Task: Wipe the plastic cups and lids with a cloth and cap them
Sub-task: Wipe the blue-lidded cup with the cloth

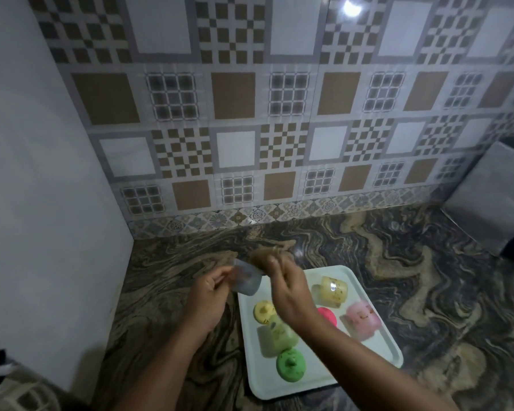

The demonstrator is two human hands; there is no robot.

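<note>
Holding a pale, translucent bluish plastic cup above the marbled stone table, the left hand has its fingers curled round the cup's left end, just off the left edge of the white rectangular tray. The cup lies tilted on its side, long axis running roughly left to right, its other end turned toward the right hand. That hand, reaching in over the tray with wrist raised, pinches a brownish crumpled cloth against the cup's upper right part; motion blur hides whether the cloth is inside the mouth or on the outer wall. So the cup sits between the two hands, each touching it.

On the tray below lie a yellow round lid, a green translucent cup on its side, a green round lid, a pink round lid partly hidden by the right forearm, a yellowish translucent cup and a pink translucent cup, none capped. Wiping looks to be at the first cup.
</note>
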